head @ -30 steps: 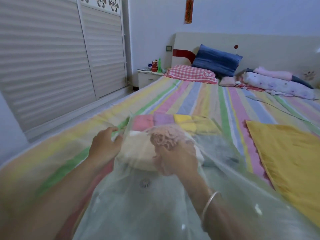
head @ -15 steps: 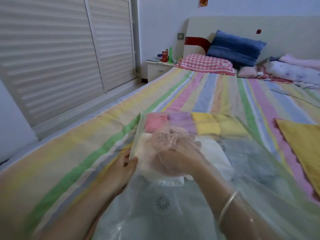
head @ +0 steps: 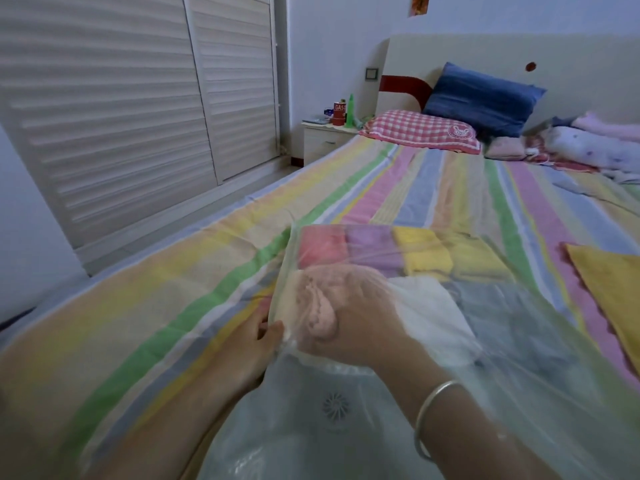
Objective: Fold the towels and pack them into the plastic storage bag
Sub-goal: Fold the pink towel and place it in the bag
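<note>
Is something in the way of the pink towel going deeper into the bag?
Yes. The right hand grips the pink towel inside the plastic bag, and folded towels fill the far end: the red towel and purple towel lie just beyond it, a white towel to its right. The left hand pinches the bag's edge.

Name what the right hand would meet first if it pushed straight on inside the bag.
The right hand, gripping a pink towel, would probably reach the red folded towel first; depth unclear.
</note>
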Demonstrator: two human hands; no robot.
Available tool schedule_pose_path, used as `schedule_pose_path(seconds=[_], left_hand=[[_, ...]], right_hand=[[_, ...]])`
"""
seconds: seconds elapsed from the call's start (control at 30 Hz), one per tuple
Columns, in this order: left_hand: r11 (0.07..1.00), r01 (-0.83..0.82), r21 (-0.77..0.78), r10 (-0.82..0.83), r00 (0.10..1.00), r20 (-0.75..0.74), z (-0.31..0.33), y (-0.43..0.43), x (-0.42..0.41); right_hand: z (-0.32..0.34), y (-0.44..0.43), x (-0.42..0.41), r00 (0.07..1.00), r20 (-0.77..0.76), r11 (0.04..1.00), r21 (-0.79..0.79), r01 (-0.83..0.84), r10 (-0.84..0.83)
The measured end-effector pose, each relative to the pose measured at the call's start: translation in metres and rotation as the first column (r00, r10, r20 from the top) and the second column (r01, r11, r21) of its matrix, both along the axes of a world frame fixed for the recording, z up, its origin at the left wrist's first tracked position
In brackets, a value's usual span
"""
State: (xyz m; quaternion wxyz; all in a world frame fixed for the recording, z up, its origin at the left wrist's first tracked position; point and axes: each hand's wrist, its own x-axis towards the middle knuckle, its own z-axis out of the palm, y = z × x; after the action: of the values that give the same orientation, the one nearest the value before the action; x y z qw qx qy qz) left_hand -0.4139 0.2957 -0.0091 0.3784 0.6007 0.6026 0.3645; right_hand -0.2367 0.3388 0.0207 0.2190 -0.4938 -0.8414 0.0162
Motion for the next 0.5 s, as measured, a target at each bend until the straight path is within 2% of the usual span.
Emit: schedule_pose_path(seconds=[0.03,0.07,0.1,0.13,0.17,0.2,0.23,0.27,0.33,0.37,0.43,0.47,0.5], left_hand=[[1.0,0.002,0.001,-0.002,1.0,0.006,0.0,-0.001,-0.001],[1.0,0.003,0.0,-0.003,1.0,0.005,0.0,-0.002,-0.001],[1.0,0.0,-0.001,0.0,1.0,0.007,0.001,-0.004,-0.001],[1.0,-0.001,0.004,0.001,1.0,0.013,0.002,-0.004,-0.001],[1.0,-0.002,0.013,0.002,1.0,0.009,0.002,-0.005,0.0],[1.0,-0.003,0.017,0.003,1.0,0.003,0.003,-0.004,0.0],[1.0,-0.003,0.019,0.002,1.0,0.001,0.004,-0.004,0.0],[1.0,-0.001,0.023,0.001,1.0,0.005,0.003,-0.003,0.0],[0.999,0.0,0.032,-0.001,0.999,0.037,0.003,-0.003,0.001],[1.0,-0.006,0.028,0.004,0.998,0.062,0.003,-0.004,0.001],[1.0,-0.026,0.01,0.025,0.995,0.094,0.005,-0.003,0.004],[0.999,-0.035,0.01,0.034,0.996,0.08,0.005,-0.002,0.004],[0.999,-0.031,0.014,0.03,0.998,0.06,0.005,-0.001,0.003]], right_hand=[[0.001,-0.001,0.001,0.999,-0.034,0.998,0.067,-0.006,0.009],[0.005,-0.006,0.002,1.0,-0.024,1.0,0.029,-0.006,0.007],[0.012,-0.011,0.004,1.0,0.002,0.997,-0.073,0.009,-0.009],[0.013,-0.01,0.002,0.998,0.063,0.971,-0.238,0.04,-0.026],[0.015,-0.011,-0.002,0.994,0.097,0.887,-0.455,0.08,-0.039],[0.011,-0.01,-0.003,0.995,0.066,0.794,-0.599,0.102,-0.078],[0.004,-0.007,-0.003,0.996,0.032,0.742,-0.666,0.084,-0.085],[-0.001,-0.004,-0.005,0.995,0.034,0.765,-0.637,0.091,-0.09],[0.011,-0.006,-0.012,0.961,-0.032,0.766,-0.611,0.198,-0.274],[0.013,-0.01,-0.009,0.929,-0.077,0.793,-0.549,0.265,-0.363],[0.014,-0.013,-0.004,0.834,-0.274,0.838,-0.424,0.343,-0.479],[0.017,-0.012,-0.009,0.809,-0.346,0.86,-0.377,0.343,-0.475],[0.017,-0.011,-0.011,0.833,-0.352,0.888,-0.338,0.312,-0.427]])
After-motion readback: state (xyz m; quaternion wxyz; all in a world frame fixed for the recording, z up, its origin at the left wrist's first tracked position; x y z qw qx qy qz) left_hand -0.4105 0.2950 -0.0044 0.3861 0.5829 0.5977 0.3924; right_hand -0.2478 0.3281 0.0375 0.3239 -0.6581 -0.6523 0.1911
